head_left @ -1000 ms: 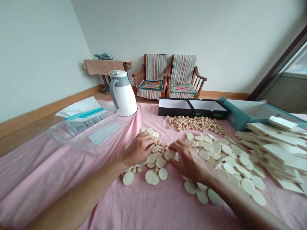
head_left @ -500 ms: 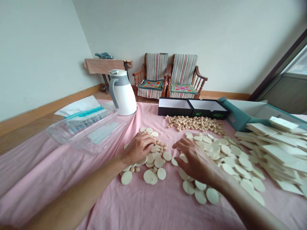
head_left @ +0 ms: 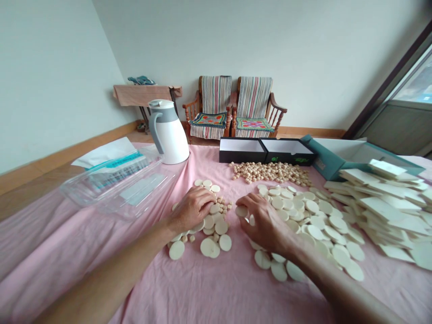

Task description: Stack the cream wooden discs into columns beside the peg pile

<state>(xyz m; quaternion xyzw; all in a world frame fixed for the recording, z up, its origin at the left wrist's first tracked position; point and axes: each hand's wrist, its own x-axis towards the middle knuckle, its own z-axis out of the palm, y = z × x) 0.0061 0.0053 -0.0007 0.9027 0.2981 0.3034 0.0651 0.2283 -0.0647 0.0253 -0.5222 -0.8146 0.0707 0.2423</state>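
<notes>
While spread open, right hand point(head_left: 265, 223) — touching cream disc point(head_left: 241, 211)

A table draped in pink cloth point(head_left: 101, 279) carries a white-and-grey jug point(head_left: 168, 135), a clear plastic box point(head_left: 118, 186), open black boxes point(head_left: 266, 150), small beige pellets point(head_left: 270, 172), round cream discs point(head_left: 313, 220) and heaped rectangular cream slabs point(head_left: 381, 211).

From where I'm operating, this looks like a sitting room in a home: two wooden armchairs point(head_left: 232, 119) with striped throws stand by the wall, beside a cloth-draped side table point(head_left: 145, 95), with a white thermal jug point(head_left: 168, 132) on a pink tablecloth point(head_left: 101, 252).
</notes>
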